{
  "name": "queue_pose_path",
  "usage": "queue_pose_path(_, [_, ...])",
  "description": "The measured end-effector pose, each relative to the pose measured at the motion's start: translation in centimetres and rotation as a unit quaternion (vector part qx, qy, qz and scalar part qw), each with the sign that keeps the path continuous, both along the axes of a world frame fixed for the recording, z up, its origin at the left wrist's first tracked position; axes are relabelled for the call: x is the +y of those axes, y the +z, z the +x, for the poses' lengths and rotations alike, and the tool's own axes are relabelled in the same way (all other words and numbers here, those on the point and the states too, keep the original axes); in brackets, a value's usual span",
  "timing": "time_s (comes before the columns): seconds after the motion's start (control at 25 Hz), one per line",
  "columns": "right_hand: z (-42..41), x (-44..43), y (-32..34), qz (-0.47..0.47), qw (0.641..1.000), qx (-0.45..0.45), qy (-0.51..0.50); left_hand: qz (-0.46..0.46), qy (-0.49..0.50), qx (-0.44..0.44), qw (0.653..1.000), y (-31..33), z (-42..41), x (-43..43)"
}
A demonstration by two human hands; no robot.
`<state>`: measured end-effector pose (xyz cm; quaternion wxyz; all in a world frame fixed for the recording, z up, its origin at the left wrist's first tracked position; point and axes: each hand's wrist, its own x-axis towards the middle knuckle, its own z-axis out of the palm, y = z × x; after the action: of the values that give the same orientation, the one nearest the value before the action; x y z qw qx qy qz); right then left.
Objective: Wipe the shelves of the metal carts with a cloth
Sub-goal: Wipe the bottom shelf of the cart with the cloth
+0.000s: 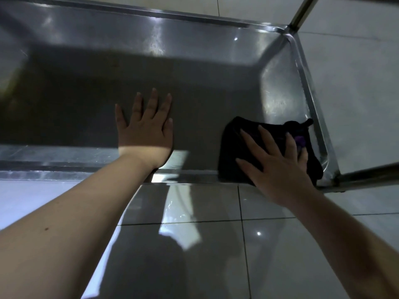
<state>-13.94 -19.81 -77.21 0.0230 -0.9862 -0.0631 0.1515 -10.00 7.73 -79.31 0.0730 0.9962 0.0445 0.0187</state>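
A low stainless-steel cart shelf [194, 67] with a raised rim fills the upper part of the head view. A dark cloth [232, 147] with a purple patch lies in the shelf's near right corner. My right hand [278, 162] presses flat on the cloth, fingers spread and straight. My left hand [146, 128] rests flat on the bare shelf near its front rim, fingers spread, about a hand's width left of the cloth.
A vertical cart post [302, 11] rises at the far right corner, and another frame bar [367, 175] runs from the near right corner. Glossy grey floor tiles [194, 244] surround the cart. A shadow covers the shelf's middle.
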Motion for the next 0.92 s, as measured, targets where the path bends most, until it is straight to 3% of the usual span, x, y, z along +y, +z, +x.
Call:
queue_pose_path(0.2, [17.0, -0.9, 1.2, 0.016, 0.992, -0.017, -0.128, -0.001, -0.004, 0.005, 1.000, 0.2, -0.1, -0.1])
queue_pose_path(0.28, [20.2, -1.4, 1.0, 0.007, 0.989, -0.013, -0.149, 0.000, -0.003, 0.006, 1.000, 0.2, 0.1, -0.1])
queue_pose_path(0.4, [17.6, -2.3, 0.9, -0.016, 0.992, -0.032, -0.122, -0.008, 0.002, 0.008, 1.000, 0.4, 0.1, -0.2])
queue_pose_path(0.68, [0.4, -5.5, 0.7, -0.046, 0.989, -0.045, -0.136, -0.022, -0.011, 0.019, 1.000, 0.5, 0.1, -0.4])
queue_pose_path(0.84, [-0.3, -1.2, 1.8, -0.047, 0.981, 0.003, -0.189, -0.013, -0.010, 0.082, 0.996, 1.6, 0.1, -0.1])
queue_pose_path(0.92, [-0.2, 4.1, 1.6, -0.040, 0.989, 0.011, -0.144, -0.072, -0.010, 0.119, 0.990, 2.6, 0.7, 0.1])
